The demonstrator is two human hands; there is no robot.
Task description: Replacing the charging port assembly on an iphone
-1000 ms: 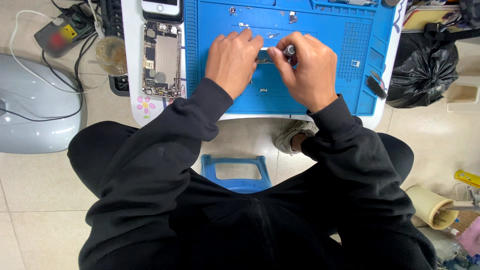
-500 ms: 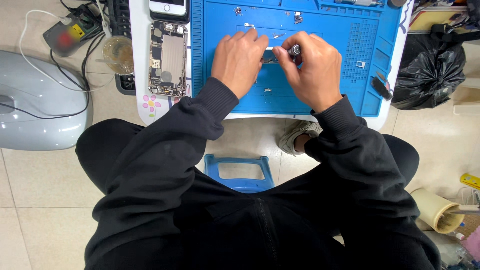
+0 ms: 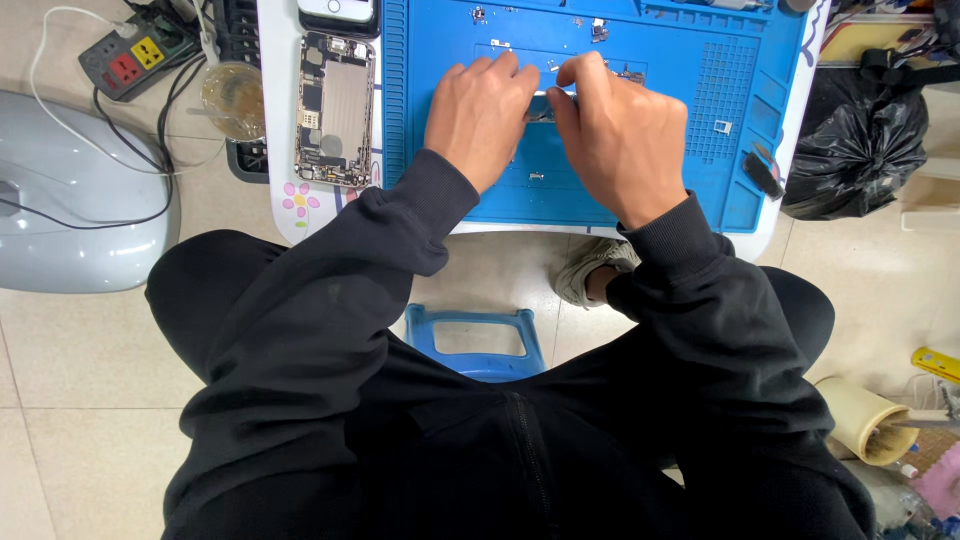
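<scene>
Change: both hands sit a little further left on the mat than a second ago, still joined over the same small part; the camera view has shifted too.
Left hand (image 3: 480,120): knuckles up, fingers curled together, tips pinching the near end of a small flat grey metal part (image 3: 540,108).
Right hand (image 3: 620,135): fingers bunched together, thumb and forefinger closed on the other end of that part; whether a tool is also held I cannot tell.
Part's place: between the two sets of fingertips, just above the blue silicone repair mat (image 3: 700,180), mostly hidden by them.
Handling, as I judge it: light, thin, stiff yet easily bent, likely fragile; best taken by its bare edges with a gentle pinch.
Beyond the fingertips: tiny screws and bits lie scattered on the mat.
Left of the left hand's fingers: an opened silver phone chassis with exposed boards (image 3: 336,108), well apart.
Right of the right hand's fingers: a small black tool (image 3: 764,174) near the mat's edge.
</scene>
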